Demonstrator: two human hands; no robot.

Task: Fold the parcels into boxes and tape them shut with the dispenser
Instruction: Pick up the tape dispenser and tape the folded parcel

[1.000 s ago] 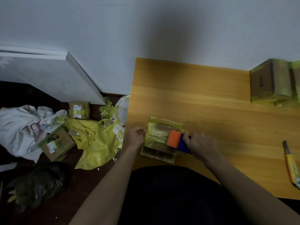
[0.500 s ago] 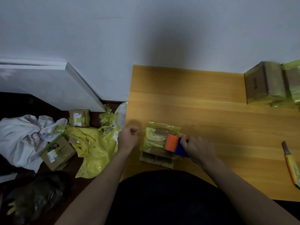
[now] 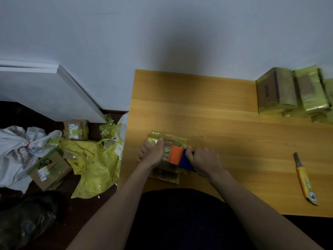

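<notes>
A small cardboard parcel [image 3: 173,139] wrapped in yellow-green tape lies near the front left corner of the wooden table [image 3: 216,123]. My left hand [image 3: 152,153] lies on the parcel's left end, thumb over its top, holding it down. My right hand [image 3: 203,160] grips the orange and blue tape dispenser [image 3: 180,157], whose orange end sits on top of the parcel. The parcel's middle is hidden under the dispenser and my hands.
Several taped boxes [image 3: 295,92] are stacked at the table's far right. A yellow utility knife [image 3: 305,179] lies at the right front. On the floor to the left lie yellow plastic bags [image 3: 90,163], two cardboard boxes [image 3: 50,168] and a white sack [image 3: 16,152].
My left hand has moved from beside the parcel's left edge onto the parcel and now presses on it. The dispenser stays on top of the parcel.
</notes>
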